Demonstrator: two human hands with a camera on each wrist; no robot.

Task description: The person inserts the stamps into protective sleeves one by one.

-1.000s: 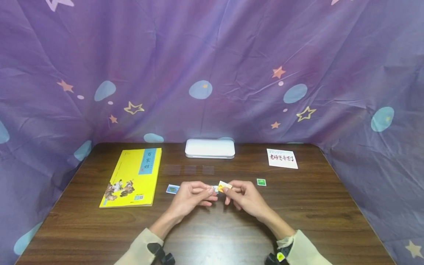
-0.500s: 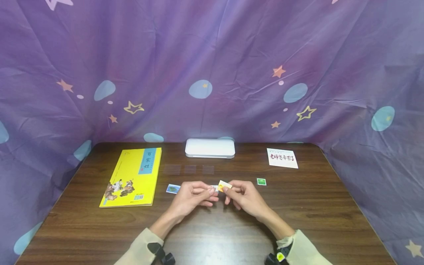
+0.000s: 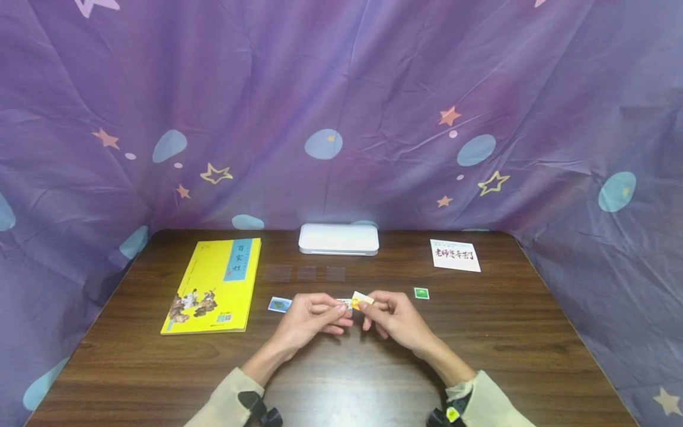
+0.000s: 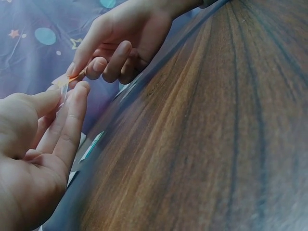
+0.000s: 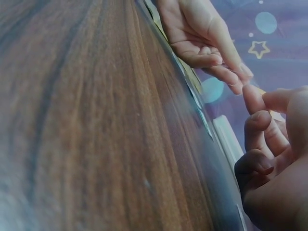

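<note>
In the head view my left hand (image 3: 309, 317) and my right hand (image 3: 399, 320) meet above the table's middle. Between thumb and index finger, the right hand pinches a small yellow-orange stamp (image 3: 361, 300) with a white edge. A thin clear plastic piece (image 4: 64, 92), which looks like a small sleeve, is pinched by the left hand and touches or nearly touches the stamp. Whether the stamp's edge is inside it cannot be told. Behind the left fingertips a pale stamp (image 3: 347, 304) is partly hidden. A blue stamp (image 3: 279, 304) lies left of the left hand, a green stamp (image 3: 421, 293) right of the right.
Three clear plastic squares (image 3: 306, 273) lie in a row beyond the hands. A yellow book (image 3: 219, 290) is at the left, a white case (image 3: 338, 239) at the back. At the back right lies a white card (image 3: 455, 256) with red writing. A purple curtain (image 3: 341, 107) hangs behind the table.
</note>
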